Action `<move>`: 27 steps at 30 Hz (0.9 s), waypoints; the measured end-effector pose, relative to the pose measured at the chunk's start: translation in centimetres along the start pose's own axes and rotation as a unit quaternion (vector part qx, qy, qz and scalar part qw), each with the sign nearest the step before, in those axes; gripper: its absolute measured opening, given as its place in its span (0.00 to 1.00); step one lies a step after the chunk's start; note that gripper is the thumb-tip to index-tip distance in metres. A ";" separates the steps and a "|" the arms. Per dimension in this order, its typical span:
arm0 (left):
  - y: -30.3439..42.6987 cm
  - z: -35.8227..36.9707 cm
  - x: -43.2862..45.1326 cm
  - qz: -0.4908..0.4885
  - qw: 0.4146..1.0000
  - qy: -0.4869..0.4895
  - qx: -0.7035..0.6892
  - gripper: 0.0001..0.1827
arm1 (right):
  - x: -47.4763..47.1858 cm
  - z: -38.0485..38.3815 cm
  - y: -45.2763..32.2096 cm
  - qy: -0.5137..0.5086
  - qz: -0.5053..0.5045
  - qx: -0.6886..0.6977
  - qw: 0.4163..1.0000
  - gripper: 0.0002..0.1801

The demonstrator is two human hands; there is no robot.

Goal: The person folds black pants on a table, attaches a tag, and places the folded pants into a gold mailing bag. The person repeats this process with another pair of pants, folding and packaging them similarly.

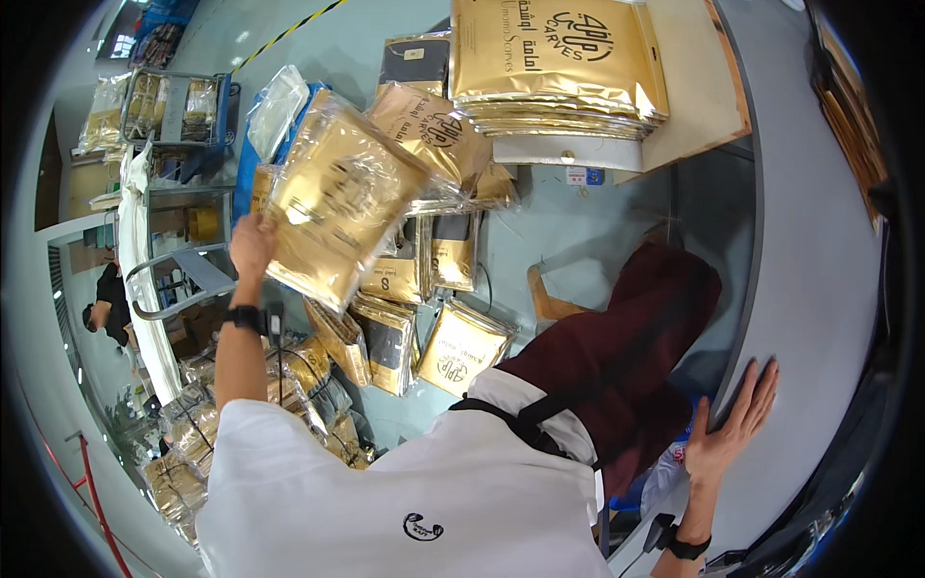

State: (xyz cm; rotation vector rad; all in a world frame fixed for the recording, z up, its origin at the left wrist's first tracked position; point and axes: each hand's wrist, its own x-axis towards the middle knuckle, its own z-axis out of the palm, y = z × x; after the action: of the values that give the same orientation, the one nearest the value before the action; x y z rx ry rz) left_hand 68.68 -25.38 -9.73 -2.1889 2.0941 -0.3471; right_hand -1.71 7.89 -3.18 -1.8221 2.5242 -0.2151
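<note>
My left hand [253, 244] grips the left edge of a gold package in a clear plastic bag [340, 209]. Its fingertips are partly hidden by the package, which is tilted and raised over other gold packages. My right hand [730, 426] lies palm down at the edge of a grey tabletop [802, 289], fingers extended and slightly apart, with nothing held. Beyond the held package, a copper-gold bagged package [433, 137] lies at an angle. Stacked gold packages [556, 50] with dark printing stand on a pale board at the top.
Several gold packages [466, 347] stand or lie on the floor before me. Strapped, plastic-wrapped bundles [191, 426] are at the lower left. A trolley [173, 108] holds more packages, near a grey metal-framed chair or cart [195, 274]. Another person [112, 303] is at the far left.
</note>
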 end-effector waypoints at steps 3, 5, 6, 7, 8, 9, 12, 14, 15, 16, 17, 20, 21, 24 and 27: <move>-0.6 2.7 0.2 -0.044 0.994 -0.010 0.103 0.27 | 0.0 0.0 -0.2 0.007 0.009 0.007 1.000 0.46; 3.5 6.8 -2.0 -0.037 0.994 -0.071 -0.072 0.27 | 0.0 -0.2 -0.4 -0.001 0.021 0.008 1.000 0.46; 6.8 9.1 -4.6 0.012 0.988 -0.080 -0.130 0.26 | 0.0 -0.3 -0.5 0.001 0.020 0.014 1.000 0.46; 10.8 11.2 -6.6 0.115 0.976 -0.103 -0.157 0.28 | 0.0 -0.5 -0.5 -0.001 0.020 0.019 1.000 0.46; 15.0 12.7 -9.2 0.162 0.930 -0.199 -0.264 0.25 | 0.0 -0.5 -0.6 -0.001 0.023 0.022 0.999 0.46; 19.4 13.6 -12.2 0.175 0.893 -0.264 -0.321 0.21 | 0.0 -0.6 -0.7 -0.003 0.030 0.024 0.999 0.47; 31.6 14.2 -17.5 0.068 0.735 -0.581 -0.343 0.25 | -0.1 -0.7 -0.9 -0.002 0.039 0.048 0.998 0.47; 36.6 13.5 -19.9 0.010 0.636 -0.692 -0.342 0.33 | -0.1 -0.7 -0.8 -0.006 0.048 0.058 0.997 0.46; 38.1 13.1 -20.9 0.012 0.598 -0.717 -0.359 0.38 | -0.1 -0.8 -0.7 -0.003 0.045 0.063 0.997 0.45; 39.8 12.9 -20.9 -0.006 0.521 -0.780 -0.348 0.41 | -0.2 -0.8 -0.6 0.002 0.040 0.072 0.997 0.44; 40.7 12.6 -21.0 -0.026 0.492 -0.794 -0.358 0.40 | -0.3 -0.8 -0.4 0.002 0.041 0.077 0.996 0.43; 41.3 11.9 -21.2 -0.031 0.444 -0.824 -0.351 0.37 | -0.6 -0.7 0.2 -0.010 0.042 0.102 0.994 0.43; 41.1 11.7 -21.3 -0.075 0.452 -0.823 -0.336 0.35 | -0.7 -0.6 0.3 -0.030 0.054 0.104 0.993 0.43; 40.1 11.3 -21.9 -0.309 0.429 -0.771 -0.354 0.28 | -1.0 -0.2 0.4 -0.029 0.061 0.120 0.990 0.38; 37.7 11.5 -21.0 -0.240 0.474 -0.769 -0.356 0.25 | -0.8 0.1 0.1 -0.028 0.074 0.103 0.991 0.34</move>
State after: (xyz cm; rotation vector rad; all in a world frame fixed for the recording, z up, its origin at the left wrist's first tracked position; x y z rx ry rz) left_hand 33.95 -7.53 -31.38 -1.6427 0.4261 1.9721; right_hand -1.55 8.69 -3.32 -1.5374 2.4793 -0.3982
